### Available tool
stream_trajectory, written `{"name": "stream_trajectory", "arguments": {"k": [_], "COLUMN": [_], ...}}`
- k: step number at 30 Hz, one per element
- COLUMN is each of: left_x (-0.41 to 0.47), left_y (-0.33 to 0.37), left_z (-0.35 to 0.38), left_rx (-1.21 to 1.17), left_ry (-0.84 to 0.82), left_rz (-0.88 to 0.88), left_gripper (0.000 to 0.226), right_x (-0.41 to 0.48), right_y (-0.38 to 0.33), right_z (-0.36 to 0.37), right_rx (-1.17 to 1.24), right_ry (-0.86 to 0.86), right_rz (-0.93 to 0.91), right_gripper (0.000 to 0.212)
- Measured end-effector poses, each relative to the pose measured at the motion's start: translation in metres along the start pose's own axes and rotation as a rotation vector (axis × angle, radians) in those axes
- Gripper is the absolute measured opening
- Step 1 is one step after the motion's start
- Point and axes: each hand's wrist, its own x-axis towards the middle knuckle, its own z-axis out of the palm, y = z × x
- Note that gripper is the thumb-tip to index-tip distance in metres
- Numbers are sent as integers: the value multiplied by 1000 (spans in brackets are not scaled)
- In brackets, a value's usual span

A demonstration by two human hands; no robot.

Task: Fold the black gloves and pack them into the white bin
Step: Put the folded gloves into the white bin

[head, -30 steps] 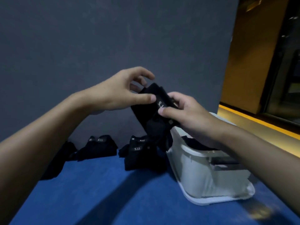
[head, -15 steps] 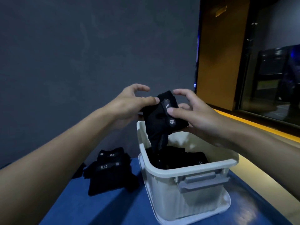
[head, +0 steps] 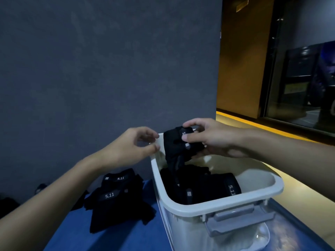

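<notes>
I am holding one folded black glove (head: 178, 144) in my right hand (head: 215, 140), above the far left corner of the white bin (head: 217, 208). The right fingers (head: 189, 137) are curling around it: the thumb is pressing on the front near the small white tag, and the other fingertips are hooking over the top edge. The glove's lower end is hanging down inside the bin, reaching toward the packed gloves (head: 204, 187) that are lying on the bottom, one of them showing a 5.11 label.

My left hand (head: 126, 149) is hovering just beside the held glove, at the bin's left rim. Its fingers (head: 151, 134) are loosely bent with a gap between thumb and forefinger, and they are gripping nothing. I cannot tell whether the thumb tip is touching the rim.

The bin is standing on the blue counter (head: 126, 236), with a grey latch (head: 235, 217) facing me. To its left, a pile of gloves (head: 116, 203) is waiting on the counter, two 5.11 labels facing up. More dark fabric (head: 7, 205) is lying at the left edge, too dim to make out. A grey wall (head: 108, 69) is filling the background.
</notes>
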Motion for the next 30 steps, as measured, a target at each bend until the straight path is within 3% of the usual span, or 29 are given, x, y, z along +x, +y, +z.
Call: {"name": "stream_trajectory", "arguments": {"k": [6, 11, 20, 24, 30], "left_x": [-10, -13, -12, -12, -11], "left_y": [-15, -22, -26, -26, -28], "left_z": [-4, -1, 0, 1, 2], "left_rx": [-84, -37, -42, -40, -34], "left_ry": [-120, -109, -112, -112, -109], "left_rz": [-21, 8, 45, 55, 60], "left_gripper": [35, 72, 68, 69, 70], "right_x": [13, 19, 17, 19, 16], "right_y": [18, 30, 43, 42, 43], "right_z": [11, 15, 16, 13, 15], "right_rx": [48, -96, -506, -638, -618], "right_ry": [-146, -179, -243, -157, -226], "right_rz": [125, 145, 131, 122, 118], "right_gripper": [54, 58, 47, 63, 50]}}
